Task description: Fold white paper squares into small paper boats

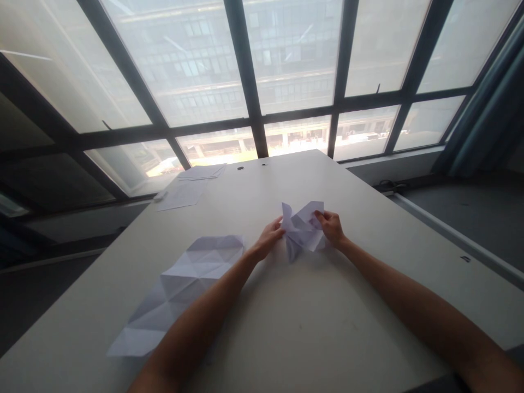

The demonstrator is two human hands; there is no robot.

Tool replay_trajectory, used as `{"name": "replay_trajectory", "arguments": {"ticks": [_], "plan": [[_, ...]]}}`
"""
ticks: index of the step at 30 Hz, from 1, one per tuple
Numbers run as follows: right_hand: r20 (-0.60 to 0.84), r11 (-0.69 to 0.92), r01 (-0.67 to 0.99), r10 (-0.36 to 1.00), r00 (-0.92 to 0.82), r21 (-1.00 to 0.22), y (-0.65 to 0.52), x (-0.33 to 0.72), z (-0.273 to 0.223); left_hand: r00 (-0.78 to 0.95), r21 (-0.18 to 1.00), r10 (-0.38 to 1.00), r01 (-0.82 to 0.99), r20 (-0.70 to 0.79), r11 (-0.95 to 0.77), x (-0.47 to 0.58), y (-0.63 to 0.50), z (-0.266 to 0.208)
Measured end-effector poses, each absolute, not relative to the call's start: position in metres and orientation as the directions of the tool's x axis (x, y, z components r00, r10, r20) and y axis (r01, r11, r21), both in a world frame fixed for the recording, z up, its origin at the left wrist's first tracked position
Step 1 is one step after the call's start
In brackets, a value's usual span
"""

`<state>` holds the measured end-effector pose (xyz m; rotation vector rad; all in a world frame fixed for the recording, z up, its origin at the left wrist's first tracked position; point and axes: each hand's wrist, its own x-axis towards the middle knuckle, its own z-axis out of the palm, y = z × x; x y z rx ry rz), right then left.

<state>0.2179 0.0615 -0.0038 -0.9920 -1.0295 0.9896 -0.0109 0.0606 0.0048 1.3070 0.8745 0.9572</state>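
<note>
A folded sheet of white paper (302, 229), with several points and flaps sticking out, is held between my two hands just above the table. My left hand (270, 238) is closed on its left side, the fingertips partly hidden behind the paper. On the right, my right hand (331, 226) pinches a flap with the thumb on top. Under and beside my left forearm lies a larger creased sheet (180, 289), opened out, with fold lines crossing it; the forearm covers part of it.
The white table (295, 333) stretches away to large windows (295, 60). Flat paper sheets (184, 192) lie at its far left, beside a small pale object (159, 196) too blurred to name. A dark round hole (240, 168) is near the far edge. Blue curtains (483, 109) hang at right.
</note>
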Motion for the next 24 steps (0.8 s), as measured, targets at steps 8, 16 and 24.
{"name": "replay_trajectory", "arguments": {"ticks": [8,16,24], "plan": [[-0.009,0.024,-0.351,0.996,0.091,-0.936,0.071,0.237,-0.006,0.202,0.941,0.965,-0.26,-0.166,0.216,-0.014,0.069,-0.001],[-0.074,-0.015,-0.297,0.98,0.187,-0.955,0.086,0.269,-0.007,0.096,0.919,0.992,-0.38,-0.078,0.109,-0.017,0.081,0.001],[0.076,0.052,0.075,0.931,0.357,-0.996,0.089,0.286,-0.01,-0.08,0.988,0.985,0.053,0.152,-0.148,-0.021,0.076,0.004]]}}
